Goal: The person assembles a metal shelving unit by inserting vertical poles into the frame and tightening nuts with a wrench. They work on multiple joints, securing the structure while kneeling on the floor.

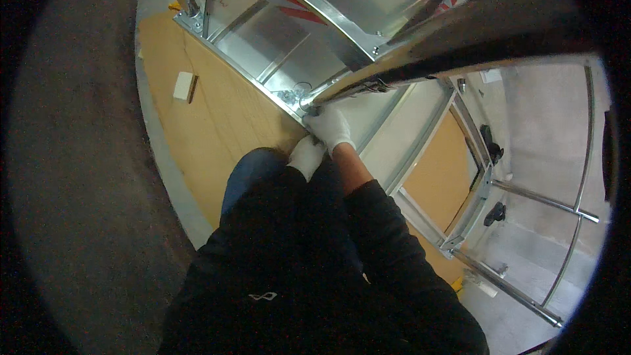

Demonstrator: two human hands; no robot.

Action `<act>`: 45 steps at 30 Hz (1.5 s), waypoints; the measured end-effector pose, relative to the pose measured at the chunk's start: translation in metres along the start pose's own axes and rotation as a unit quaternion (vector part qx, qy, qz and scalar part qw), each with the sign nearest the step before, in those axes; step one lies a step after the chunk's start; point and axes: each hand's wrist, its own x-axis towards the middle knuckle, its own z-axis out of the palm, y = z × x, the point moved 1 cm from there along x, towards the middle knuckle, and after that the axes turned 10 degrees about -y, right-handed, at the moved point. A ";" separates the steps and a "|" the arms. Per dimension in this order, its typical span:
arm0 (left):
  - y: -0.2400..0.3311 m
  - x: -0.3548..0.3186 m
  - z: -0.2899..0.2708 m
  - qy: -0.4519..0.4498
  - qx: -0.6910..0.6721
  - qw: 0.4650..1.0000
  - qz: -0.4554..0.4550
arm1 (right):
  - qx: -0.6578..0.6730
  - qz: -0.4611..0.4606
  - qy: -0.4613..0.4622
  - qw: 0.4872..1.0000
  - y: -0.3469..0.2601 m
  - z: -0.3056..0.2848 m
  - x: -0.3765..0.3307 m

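Here, the metal post (460, 36) foots just beyond the right hand (332, 126), long axis running off rightward, left hand (306, 156) farther (either's finger closure: cannot tell).

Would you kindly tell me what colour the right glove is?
The right glove is white, seen best in the head view.

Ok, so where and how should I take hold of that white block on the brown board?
Probably pinch the white block across its two long sides, coming down from above: it's longer than wide, lies apart from the metal frame, and the brown board shows on both sides, leaving finger room.
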 end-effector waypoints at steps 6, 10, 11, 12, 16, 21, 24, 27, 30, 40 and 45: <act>0.006 -0.002 0.004 0.130 0.091 0.987 0.035 | -0.111 0.036 -0.014 0.993 0.010 0.008 0.015; 0.016 -0.001 -0.004 0.130 0.121 0.984 -0.001 | -0.126 0.029 -0.023 0.991 0.017 0.015 0.027; 0.013 0.003 -0.005 0.121 0.131 0.984 0.001 | -0.118 0.021 -0.025 0.993 0.014 0.011 0.024; 0.009 0.006 -0.007 0.109 0.135 0.985 -0.013 | -0.108 0.013 -0.027 0.994 0.010 0.009 0.020; 0.018 0.011 -0.014 0.056 0.150 0.986 -0.035 | 0.000 -0.010 -0.020 1.000 0.024 0.005 0.016; 0.021 0.009 -0.018 0.053 0.180 0.980 -0.072 | 0.315 -0.015 -0.025 0.949 0.068 0.006 0.000; 0.028 0.005 -0.023 0.032 0.245 0.967 -0.060 | 0.125 -0.024 0.123 0.984 0.102 0.002 -0.030; 0.027 0.017 -0.028 -0.020 0.298 0.951 -0.078 | 0.294 0.042 0.090 0.951 0.136 0.008 -0.029; 0.026 0.010 -0.022 0.055 0.278 0.956 -0.071 | 0.256 0.054 0.207 0.943 0.144 0.002 -0.033; 0.032 0.018 -0.036 0.038 0.272 0.961 -0.016 | 0.196 0.148 0.340 0.908 0.190 -0.016 -0.023; 0.032 0.025 -0.046 -0.009 0.322 0.947 -0.002 | 0.092 0.223 0.274 0.931 0.154 -0.023 -0.014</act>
